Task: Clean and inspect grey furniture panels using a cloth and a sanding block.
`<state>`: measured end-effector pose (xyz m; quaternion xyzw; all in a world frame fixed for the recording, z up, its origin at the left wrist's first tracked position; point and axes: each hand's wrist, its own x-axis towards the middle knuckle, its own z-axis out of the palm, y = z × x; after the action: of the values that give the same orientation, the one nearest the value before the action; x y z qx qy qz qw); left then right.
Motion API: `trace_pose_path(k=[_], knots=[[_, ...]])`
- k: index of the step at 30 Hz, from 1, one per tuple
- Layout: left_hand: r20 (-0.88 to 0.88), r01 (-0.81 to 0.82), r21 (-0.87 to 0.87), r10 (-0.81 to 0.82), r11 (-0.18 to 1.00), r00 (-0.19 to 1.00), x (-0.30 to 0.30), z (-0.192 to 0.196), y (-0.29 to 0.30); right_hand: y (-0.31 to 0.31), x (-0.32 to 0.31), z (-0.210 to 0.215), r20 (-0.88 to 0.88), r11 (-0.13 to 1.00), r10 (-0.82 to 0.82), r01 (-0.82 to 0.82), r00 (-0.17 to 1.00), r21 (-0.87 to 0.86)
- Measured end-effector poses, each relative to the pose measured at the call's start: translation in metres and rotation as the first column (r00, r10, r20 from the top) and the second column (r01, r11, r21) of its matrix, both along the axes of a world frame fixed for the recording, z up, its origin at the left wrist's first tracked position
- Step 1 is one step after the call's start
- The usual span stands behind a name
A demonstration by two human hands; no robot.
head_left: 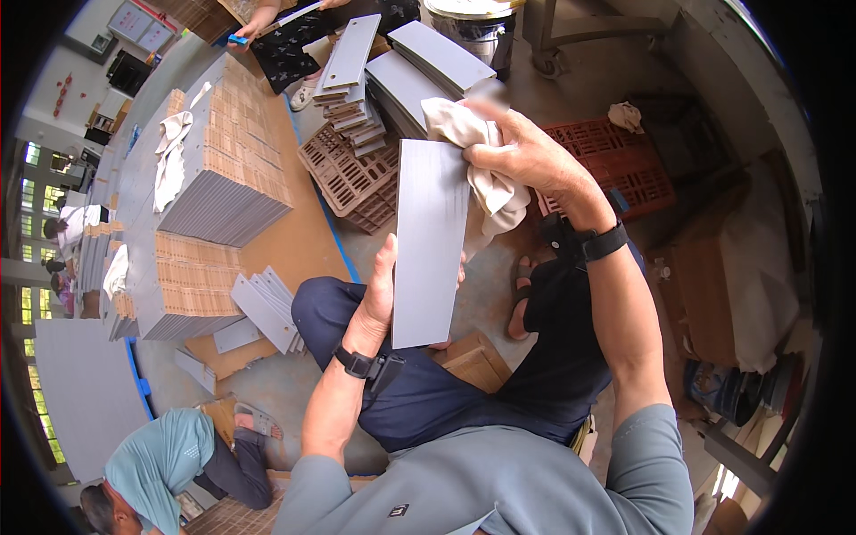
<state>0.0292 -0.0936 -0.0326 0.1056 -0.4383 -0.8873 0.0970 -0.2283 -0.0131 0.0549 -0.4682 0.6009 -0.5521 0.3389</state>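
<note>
A long grey board [431,245] stands tilted above my lap, its wide face toward me. My left hand [381,283] is closed round its lower part, thumb along the left edge and fingertips showing at the right edge. In my right hand [528,153] is a bunched cream cloth [496,198], pressed at the board's upper right corner. Part of the fingers is hidden by the cloth and blurred. Just beyond the board lie more grey boards [440,59], stacked on a brown plastic crate [348,169].
Tall stacks of grey panels [236,147] stand at the left, with loose boards [267,308] beside them. A red crate [615,165] is at the right, a bucket [473,31] at the back. One person [169,464] bends low at the lower left; another person's hand [259,22] shows at the top.
</note>
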Motion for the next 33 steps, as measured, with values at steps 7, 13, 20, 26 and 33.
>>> trace_pose_path(k=[7, 13, 20, 26, 33], knots=[[-0.034, 0.051, 0.034, -0.05, 0.998, 0.998, -0.002, -0.001, -0.002, 0.003, -0.005, -0.002, 0.082, 0.999, 0.042, -0.043, 0.996, 0.007], [-0.003, 0.031, 0.075, -0.031, 0.997, 1.0, -0.001, -0.001, 0.002, 0.003, -0.004, -0.007, 0.069, 0.999, 0.036, -0.037, 0.997, 0.009], [-0.021, -0.004, 0.107, 0.006, 0.994, 1.0, -0.006, 0.001, 0.002, 0.0, -0.015, -0.01, -0.335, 0.901, -0.407, 0.312, 0.85, -0.302], [-0.099, -0.033, 0.186, 0.052, 0.982, 0.994, -0.017, -0.009, -0.008, -0.013, 0.043, -0.011, -0.695, 0.872, -0.186, -0.209, 0.694, -0.442], [0.09, -0.305, 0.258, 0.291, 0.917, 0.952, -0.003, -0.017, -0.016, -0.017, 0.08, -0.05, -0.683, 0.865, 0.042, -0.368, 0.729, -0.34]])
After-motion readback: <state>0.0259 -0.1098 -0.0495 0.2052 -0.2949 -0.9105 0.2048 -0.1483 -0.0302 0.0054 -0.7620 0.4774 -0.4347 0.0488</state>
